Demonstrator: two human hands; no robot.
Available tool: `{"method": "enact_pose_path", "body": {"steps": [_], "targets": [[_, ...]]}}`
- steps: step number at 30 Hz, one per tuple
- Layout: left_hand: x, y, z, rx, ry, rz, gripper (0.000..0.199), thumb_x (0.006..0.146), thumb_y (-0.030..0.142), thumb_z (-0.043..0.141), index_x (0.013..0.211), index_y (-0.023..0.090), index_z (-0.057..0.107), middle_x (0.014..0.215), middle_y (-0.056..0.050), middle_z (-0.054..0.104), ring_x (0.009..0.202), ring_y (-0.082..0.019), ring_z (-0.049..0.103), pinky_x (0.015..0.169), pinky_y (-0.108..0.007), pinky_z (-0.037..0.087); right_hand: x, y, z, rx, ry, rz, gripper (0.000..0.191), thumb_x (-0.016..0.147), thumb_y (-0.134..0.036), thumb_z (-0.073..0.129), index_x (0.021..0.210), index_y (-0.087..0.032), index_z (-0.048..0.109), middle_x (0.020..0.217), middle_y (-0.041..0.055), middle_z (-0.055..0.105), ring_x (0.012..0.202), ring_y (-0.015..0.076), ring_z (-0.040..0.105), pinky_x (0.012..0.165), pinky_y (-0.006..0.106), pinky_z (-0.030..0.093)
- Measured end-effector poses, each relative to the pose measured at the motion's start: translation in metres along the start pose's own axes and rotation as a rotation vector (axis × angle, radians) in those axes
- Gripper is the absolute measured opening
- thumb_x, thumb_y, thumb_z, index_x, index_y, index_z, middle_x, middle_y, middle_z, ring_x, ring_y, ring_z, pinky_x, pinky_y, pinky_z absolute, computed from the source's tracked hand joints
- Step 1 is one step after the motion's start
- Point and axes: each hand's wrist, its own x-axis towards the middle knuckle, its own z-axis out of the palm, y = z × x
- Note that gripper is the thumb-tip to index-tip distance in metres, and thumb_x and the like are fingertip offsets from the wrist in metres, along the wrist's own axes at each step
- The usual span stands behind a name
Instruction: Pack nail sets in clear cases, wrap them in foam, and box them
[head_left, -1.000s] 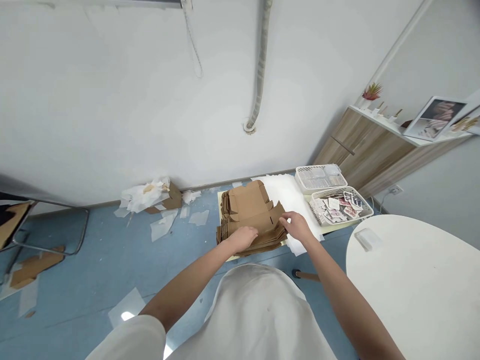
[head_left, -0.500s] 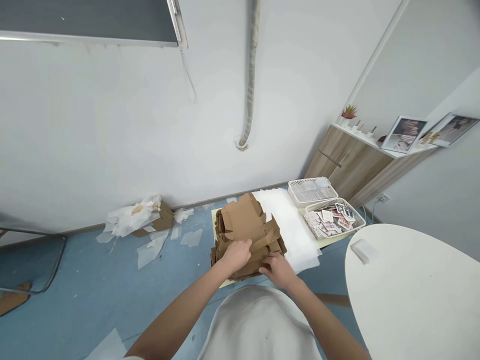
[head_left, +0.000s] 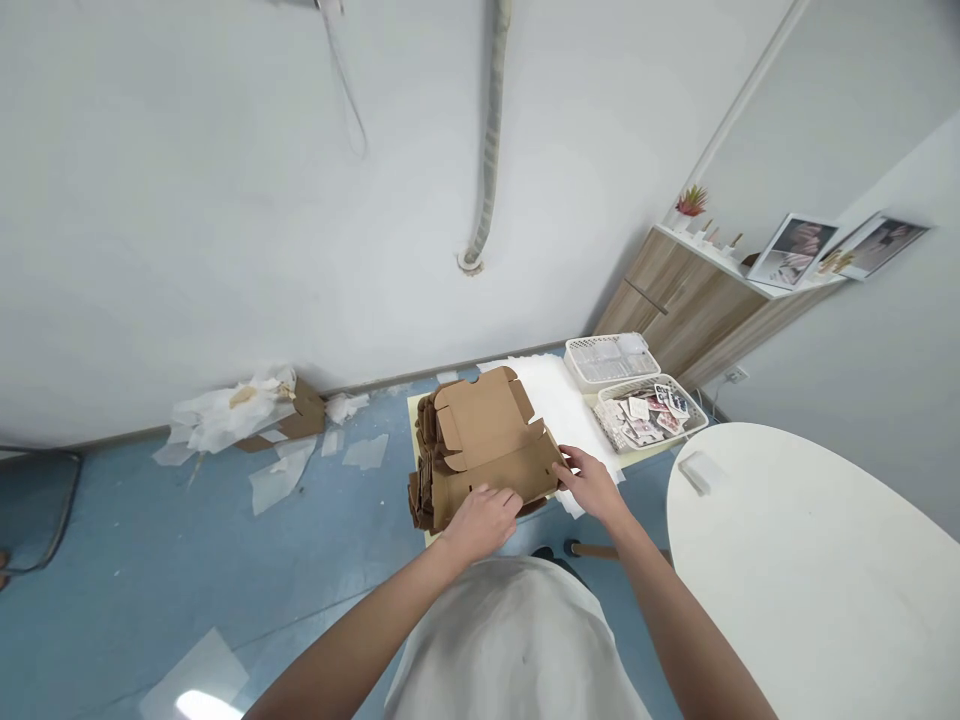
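A brown cardboard mailer box (head_left: 491, 425) lies partly unfolded on top of a stack of flattened cardboard (head_left: 424, 485), its lid laid back toward the wall. At its right end, my right hand (head_left: 589, 485) grips the side, thumb and fingers closed on the card. My left hand (head_left: 484, 520) has its fingers curled over the near edge of the same box, left of the right hand; the fingertips are partly hidden. White foam sheets (head_left: 559, 400) lie beside the stack on the right.
Two white plastic baskets, one with clear packets (head_left: 611, 355) and one with printed cards (head_left: 645, 415), stand right of the sheets. A round white table (head_left: 810, 570) is at the right. Paper scraps (head_left: 281, 475) and a cardboard carton (head_left: 304, 415) lie on the blue floor at left.
The box's near part is now spread flatter. My right hand has moved up to its right end, and my left hand has come down to the near edge. The camera view has shifted.
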Motion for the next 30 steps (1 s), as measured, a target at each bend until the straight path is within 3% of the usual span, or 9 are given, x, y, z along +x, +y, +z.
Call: {"method": "enact_pose_path", "body": {"steps": [5,8,10,15,18,20,24,27,30], "targets": [[0.0,0.007,0.001,-0.194,-0.061,-0.019,0.018,0.083,0.013,0.036,0.084,0.018,0.053,0.083,-0.006,0.059,0.077,-0.018,0.056,0.072,-0.032,0.036,-0.009,-0.002,0.0,-0.451,0.032,0.039,0.038,0.08,-0.032,0.041,0.115,-0.024,0.054,0.079,0.0051,0.066,0.063,0.0185,0.059,0.056,0.027,0.036],[-0.005,-0.002,-0.01,-0.367,0.002,-0.086,0.025,0.084,0.035,0.043,0.101,0.021,0.053,0.103,-0.007,0.058,0.093,-0.021,0.054,0.082,-0.036,0.036,-0.013,-0.004,-0.001,-0.594,0.051,0.04,0.041,0.079,-0.024,0.039,0.117,-0.024,0.053,0.074,0.0063,0.065,0.064,0.0204,0.058,0.054,0.026,0.032],[-0.009,-0.012,-0.02,-0.426,0.095,-0.191,0.04,0.079,0.048,0.047,0.11,0.022,0.05,0.116,-0.008,0.053,0.107,-0.025,0.048,0.091,-0.042,0.032,-0.014,-0.003,-0.005,-0.594,0.084,0.037,0.044,0.078,-0.021,0.037,0.12,-0.023,0.051,0.072,0.0057,0.065,0.061,0.0193,0.055,0.053,0.026,0.032],[-0.008,-0.044,-0.031,-0.53,0.341,-0.633,0.061,0.078,0.05,0.047,0.13,0.022,0.031,0.132,-0.013,0.036,0.114,-0.028,0.043,0.092,-0.044,0.035,-0.025,0.004,-0.023,-0.418,0.204,0.032,0.043,0.077,-0.022,0.034,0.113,-0.019,0.057,0.057,0.0008,0.056,0.05,0.0141,0.046,0.051,0.024,0.031],[0.007,-0.055,-0.03,-0.767,0.345,-0.718,0.069,0.079,0.052,0.045,0.135,0.022,0.018,0.135,-0.015,0.032,0.106,-0.023,0.051,0.087,-0.039,0.041,-0.04,0.012,-0.04,-0.304,0.35,0.062,0.043,0.078,-0.027,0.032,0.112,-0.017,0.058,0.051,-0.0015,0.048,0.046,0.012,0.039,0.049,0.023,0.031],[0.024,-0.052,-0.031,-0.94,0.308,-0.704,0.064,0.081,0.053,0.04,0.134,0.022,0.02,0.135,-0.015,0.032,0.102,-0.02,0.054,0.086,-0.037,0.043,-0.054,0.02,-0.053,-0.248,0.453,0.089,0.044,0.079,-0.03,0.032,0.112,-0.016,0.057,0.05,-0.0026,0.044,0.046,0.0111,0.036,0.048,0.022,0.032],[0.068,-0.014,-0.036,-1.129,0.199,-0.553,0.053,0.08,0.054,0.041,0.121,0.019,0.041,0.124,-0.012,0.047,0.103,-0.02,0.053,0.081,-0.032,0.046,-0.091,0.047,-0.08,-0.181,0.651,0.195,0.04,0.08,-0.031,0.034,0.108,-0.016,0.058,0.051,-0.0034,0.041,0.047,0.0106,0.032,0.047,0.021,0.031],[0.101,0.036,-0.031,-1.158,0.136,-0.431,0.048,0.073,0.048,0.056,0.109,0.016,0.05,0.105,-0.009,0.058,0.09,-0.018,0.059,0.075,-0.03,0.048,-0.124,0.078,-0.099,-0.147,0.78,0.276,0.039,0.082,-0.029,0.034,0.111,-0.017,0.056,0.053,-0.0029,0.043,0.046,0.0106,0.033,0.048,0.022,0.032],[0.129,0.089,-0.013,-1.115,0.038,-0.321,0.044,0.069,0.039,0.061,0.105,0.015,0.052,0.092,-0.006,0.062,0.076,-0.015,0.061,0.066,-0.026,0.049,-0.157,0.114,-0.115,-0.092,0.879,0.348,0.04,0.083,-0.029,0.033,0.116,-0.019,0.053,0.059,-0.0008,0.052,0.048,0.0114,0.039,0.05,0.023,0.035]]}}
